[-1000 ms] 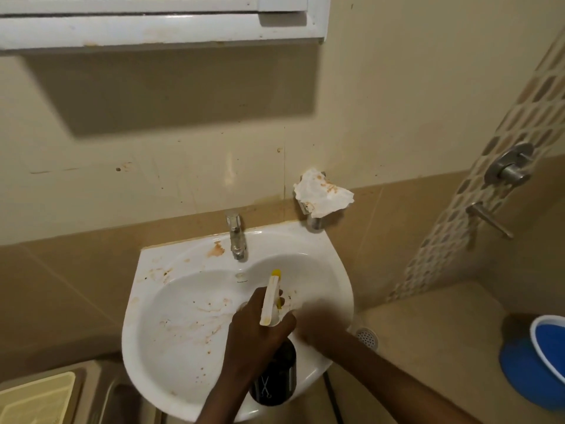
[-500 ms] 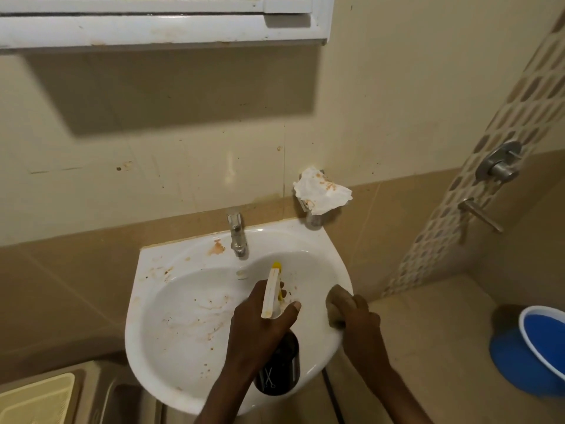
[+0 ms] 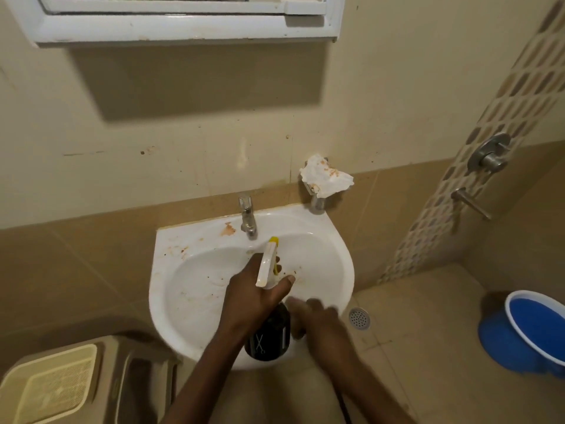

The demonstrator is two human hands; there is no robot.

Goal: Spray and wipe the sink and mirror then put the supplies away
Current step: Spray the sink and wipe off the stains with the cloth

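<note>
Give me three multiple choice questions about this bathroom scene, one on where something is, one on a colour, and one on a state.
1. Where is the crumpled tissue?
A. in the basin
B. on the fitting right of the tap
C. on the floor

2. What colour is the spray nozzle tip?
A. yellow
B. red
C. green

3. How is the sink?
A. spotless
B. full of water
C. stained with brown spots

Answers: 1 B, it sits on the wall fitting above the sink's right corner. 2 A, the bottle in the left hand has a yellow tip. 3 C, brown marks dot the rim and basin.
</note>
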